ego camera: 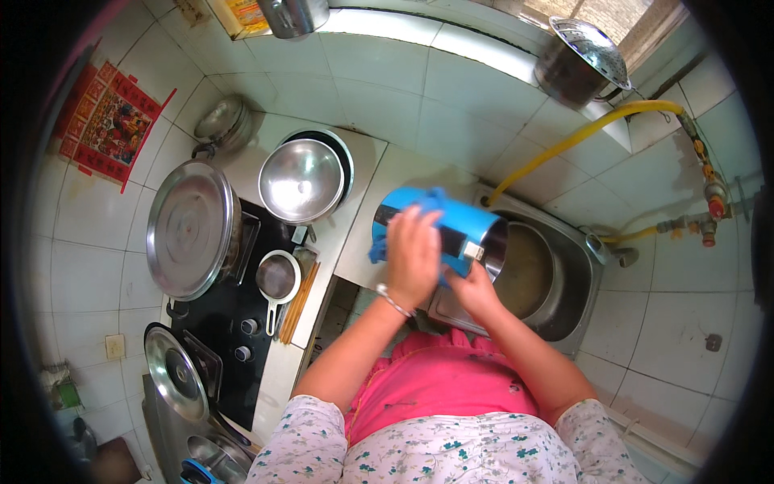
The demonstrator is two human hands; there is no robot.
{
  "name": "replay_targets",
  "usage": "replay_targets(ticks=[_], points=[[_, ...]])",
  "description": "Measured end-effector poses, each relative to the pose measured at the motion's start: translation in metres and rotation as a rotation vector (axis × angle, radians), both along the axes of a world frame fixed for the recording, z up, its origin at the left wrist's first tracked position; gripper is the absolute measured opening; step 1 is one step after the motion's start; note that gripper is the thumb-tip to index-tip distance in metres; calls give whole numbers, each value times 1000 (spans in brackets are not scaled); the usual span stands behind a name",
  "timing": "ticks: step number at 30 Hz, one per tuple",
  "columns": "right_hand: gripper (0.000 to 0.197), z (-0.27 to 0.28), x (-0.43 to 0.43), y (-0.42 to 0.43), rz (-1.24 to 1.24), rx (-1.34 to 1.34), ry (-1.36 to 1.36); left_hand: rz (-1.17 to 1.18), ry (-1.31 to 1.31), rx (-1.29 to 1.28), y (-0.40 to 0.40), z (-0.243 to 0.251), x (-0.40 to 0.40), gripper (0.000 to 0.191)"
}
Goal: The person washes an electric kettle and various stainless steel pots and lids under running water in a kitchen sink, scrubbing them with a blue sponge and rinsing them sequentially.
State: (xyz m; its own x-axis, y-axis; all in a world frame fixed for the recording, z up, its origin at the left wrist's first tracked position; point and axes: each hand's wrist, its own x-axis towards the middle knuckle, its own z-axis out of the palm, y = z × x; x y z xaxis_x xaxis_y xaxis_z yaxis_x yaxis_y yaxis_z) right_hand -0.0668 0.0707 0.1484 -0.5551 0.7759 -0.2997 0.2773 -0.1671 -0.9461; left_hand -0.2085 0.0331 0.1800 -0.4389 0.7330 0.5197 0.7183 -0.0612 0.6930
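A blue cylindrical metal container (468, 219) with a black band lies tilted on its side in the air, its open mouth towards the sink. My left hand (414, 254), blurred, presses a blue cloth (378, 248) against the container's outer side. My right hand (474, 290) grips the container near its rim from below. To the right, a large round basin of cloudy water (526, 272) sits in the stainless steel sink (580, 290), partly hidden behind the container and my right forearm.
On the left stands a black gas stove (227, 369) with a large lidded pot (190, 230) and a lidded pan (176, 370). Metal bowls (300, 181), a strainer (278, 276) and chopsticks (302, 299) are nearby. A yellow hose (559, 136) arches over the sink; a steamer pot (571, 69) stands on the sill.
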Motion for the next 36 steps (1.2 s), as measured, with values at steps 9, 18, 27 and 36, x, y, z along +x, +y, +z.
replay_targets(ticks=[9,18,27,36], points=[[22,-5,13,-8,-41,-81,-108,69,48,-142,8,-21,-19,22],[67,48,26,18,213,-662,552,87,-805,-75,-27,-117,-40,28],[43,46,8,43,-184,-572,79,-18,-532,-93,-35,-84,-8,24],[47,24,25,20,-126,-616,192,-355,-160,-96,13,-12,28,16]])
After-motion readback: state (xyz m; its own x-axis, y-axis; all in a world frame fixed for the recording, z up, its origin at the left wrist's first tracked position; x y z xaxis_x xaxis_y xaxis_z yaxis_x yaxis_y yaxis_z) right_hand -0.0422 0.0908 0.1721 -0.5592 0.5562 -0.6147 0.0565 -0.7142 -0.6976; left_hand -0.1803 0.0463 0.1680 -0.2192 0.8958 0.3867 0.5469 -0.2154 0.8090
